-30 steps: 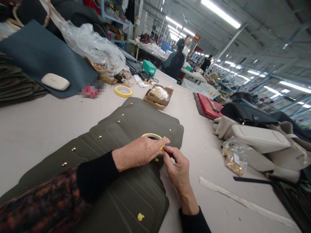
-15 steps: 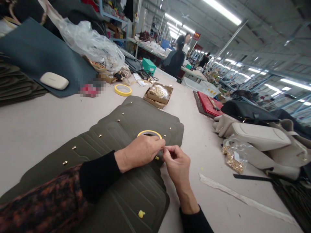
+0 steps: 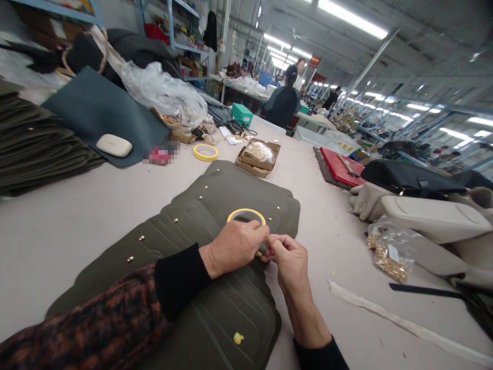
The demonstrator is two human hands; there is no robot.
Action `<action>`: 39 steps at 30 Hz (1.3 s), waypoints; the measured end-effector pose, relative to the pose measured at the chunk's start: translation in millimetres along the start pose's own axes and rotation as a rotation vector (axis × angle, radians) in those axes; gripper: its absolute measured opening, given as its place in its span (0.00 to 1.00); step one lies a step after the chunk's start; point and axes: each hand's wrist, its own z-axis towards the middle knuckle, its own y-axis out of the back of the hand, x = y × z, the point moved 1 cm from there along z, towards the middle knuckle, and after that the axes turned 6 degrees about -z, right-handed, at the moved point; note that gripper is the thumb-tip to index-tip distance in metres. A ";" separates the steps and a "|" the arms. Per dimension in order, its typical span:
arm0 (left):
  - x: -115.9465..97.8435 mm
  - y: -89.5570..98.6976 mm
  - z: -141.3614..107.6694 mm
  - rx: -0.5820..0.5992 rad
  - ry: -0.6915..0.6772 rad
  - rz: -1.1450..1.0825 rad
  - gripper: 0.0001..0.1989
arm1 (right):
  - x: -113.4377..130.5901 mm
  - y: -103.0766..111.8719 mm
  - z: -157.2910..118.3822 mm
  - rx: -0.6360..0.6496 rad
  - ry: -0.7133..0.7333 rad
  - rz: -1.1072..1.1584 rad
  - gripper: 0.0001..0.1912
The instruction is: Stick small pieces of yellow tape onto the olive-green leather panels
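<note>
Dark olive panels (image 3: 246, 180) with small gold studs lie fanned out on the table. My left hand (image 3: 236, 246) is closed above them, its fingertips pinched beside a yellow tape roll (image 3: 246, 211). Fingertip to fingertip with it, my right hand (image 3: 287, 254) is also closed in a pinch at the panels' right edge. What either hand pinches is too small to make out. A bit of yellow tape (image 3: 259, 254) shows just under the fingertips. Another crumpled yellow piece (image 3: 238, 338) sits on the lower panel.
Beyond the panels are a cardboard box (image 3: 258, 156) of gold studs and a second tape roll (image 3: 205, 152). Olive pieces (image 3: 38, 144) are stacked at left. Beige bags (image 3: 431, 216), a bag of gold parts (image 3: 391, 259) and a pale strip (image 3: 385, 313) lie right. People are in the background.
The view has shifted, so the scene sits further right in the picture. My right hand's fingers have curled closer together, while both hands stay pinched at the same panel edge.
</note>
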 end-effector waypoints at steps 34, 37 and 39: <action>15.5 -11.6 6.4 0.228 -0.009 0.064 0.07 | -29.6 23.0 30.6 0.081 -0.073 -0.095 0.18; 16.5 -8.6 4.0 0.230 0.005 0.065 0.07 | -23.6 25.4 25.3 0.151 -0.109 -0.105 0.19; 17.1 -7.2 3.6 0.233 0.013 0.053 0.07 | -19.3 24.6 20.7 0.215 -0.117 -0.171 0.17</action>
